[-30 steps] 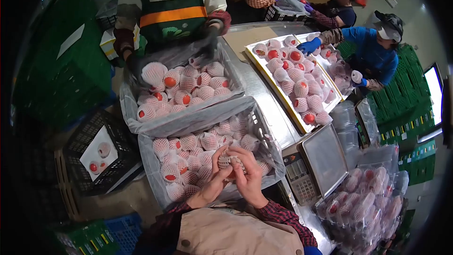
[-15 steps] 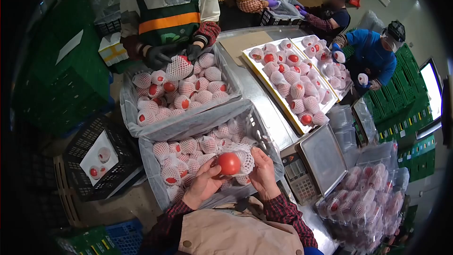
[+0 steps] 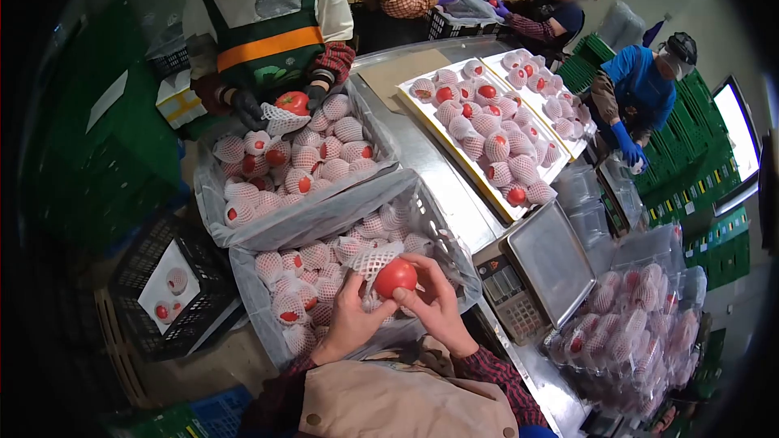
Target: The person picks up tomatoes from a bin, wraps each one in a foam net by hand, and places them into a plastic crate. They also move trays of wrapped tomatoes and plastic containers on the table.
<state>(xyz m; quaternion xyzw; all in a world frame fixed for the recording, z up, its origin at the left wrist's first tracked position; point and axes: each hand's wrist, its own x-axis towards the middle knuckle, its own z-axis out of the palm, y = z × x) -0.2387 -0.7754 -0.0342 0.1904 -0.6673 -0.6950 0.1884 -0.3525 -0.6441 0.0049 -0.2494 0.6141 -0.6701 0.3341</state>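
The red fruit was round and smooth, with a bright shine on its skin, and most of it was bare. A white foam net, with an open mesh of small holes, lay against its upper left side and spread out loosely. Both things were above the lower crate, which had a pale lining and held many other fruits in nets. The left hand came up from the lower left, with its palm turned inward and its fingers raised behind the net; its grip was narrow, on the foam net, and its thumb pointed to the underside of the fruit. How firmly these fingers pressed, I could not tell. The right hand reached from the lower right with the wrist bent inward. Its fingers were curved around the far right side of the fruit and its thumb was laid across the near side, so the grip was closed around the fruit. The two hands were close together, in front of the beige apron, and checked sleeves covered the forearms.
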